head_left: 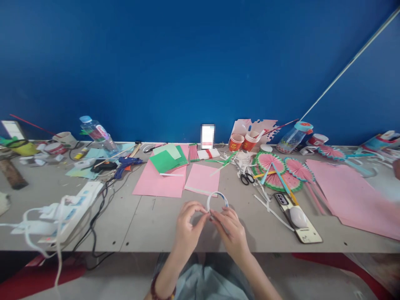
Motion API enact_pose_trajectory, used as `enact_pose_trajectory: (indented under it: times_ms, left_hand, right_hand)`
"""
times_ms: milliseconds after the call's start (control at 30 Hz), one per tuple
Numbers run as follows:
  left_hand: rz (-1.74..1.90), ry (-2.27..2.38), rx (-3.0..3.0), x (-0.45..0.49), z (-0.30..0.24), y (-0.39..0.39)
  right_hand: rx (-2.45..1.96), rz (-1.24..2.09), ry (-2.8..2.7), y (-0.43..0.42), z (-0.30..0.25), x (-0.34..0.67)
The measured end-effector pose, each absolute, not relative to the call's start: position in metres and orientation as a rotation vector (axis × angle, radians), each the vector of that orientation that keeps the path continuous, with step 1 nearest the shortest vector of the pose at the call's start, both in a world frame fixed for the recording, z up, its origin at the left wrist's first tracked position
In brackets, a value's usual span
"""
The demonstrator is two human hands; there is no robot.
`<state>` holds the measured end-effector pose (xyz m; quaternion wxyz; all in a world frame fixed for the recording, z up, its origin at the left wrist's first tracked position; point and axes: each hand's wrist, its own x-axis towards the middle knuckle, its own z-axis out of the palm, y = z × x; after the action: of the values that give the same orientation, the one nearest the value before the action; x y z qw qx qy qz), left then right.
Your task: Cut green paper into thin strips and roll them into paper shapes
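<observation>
Close to the table's front edge, both hands meet at a thin white roll of tape [208,201], which stands upright with blue print on its inner side. My right hand [230,228] is closed around the right and lower part of the roll. The thumb and forefinger of my left hand [191,221] are pinched at the roll's lower left rim, and the fingertips of both hands nearly touch there. Just beyond the roll lies a square pink sheet [203,178] with a white strip along its near edge. Left of it, green sheets [170,160] rest on a larger pink sheet [159,185].
At left are a power strip [76,210] with cables and a blue glue gun [126,165]. Scissors [247,178], watermelon-patterned paper fans [271,163] and a phone [308,231] with a white mouse [298,217] on it lie at right. A lit phone [207,136] leans against the wall.
</observation>
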<state>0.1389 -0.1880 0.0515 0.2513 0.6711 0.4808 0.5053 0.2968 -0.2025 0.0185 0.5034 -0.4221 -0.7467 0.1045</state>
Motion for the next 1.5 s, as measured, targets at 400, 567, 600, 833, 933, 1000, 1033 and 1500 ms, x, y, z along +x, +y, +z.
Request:
enact_pose_trajectory:
  times_ms: [400,567,600,833,933,1000,1033,1500]
  left_hand:
    - [1.083,1.229,1.874,0.143,0.06,-0.202]
    - [1.143,1.284,1.864,0.145,0.057,-0.201]
    - [1.169,1.309,1.86,0.146,0.055,-0.201]
    - [1.333,1.349,1.966,0.146,0.045,-0.196]
    - [1.384,1.325,1.994,0.143,0.047,-0.195]
    - [1.403,1.277,2.037,0.141,0.05,-0.194]
    - [1.407,1.247,2.072,0.141,0.052,-0.194]
    - [1.272,0.886,2.7,0.144,0.053,-0.215]
  right_hand:
    - [-1.185,0.165,-1.737,-0.2,0.007,0.301]
    - [-1.276,0.393,-1.617,-0.201,-0.003,0.3]
    - [-1.291,0.477,-1.585,-0.202,-0.004,0.299]
    - [-1.234,0.889,-1.454,-0.207,-0.005,0.293]
    - [-1.22,0.96,-1.42,-0.208,-0.006,0.293]
    - [-1.248,0.97,-1.405,-0.206,-0.005,0.293]
    - [-1.267,0.963,-1.401,-0.205,-0.004,0.293]
    - [-1.305,1.023,-1.196,-0.203,0.024,0.293]
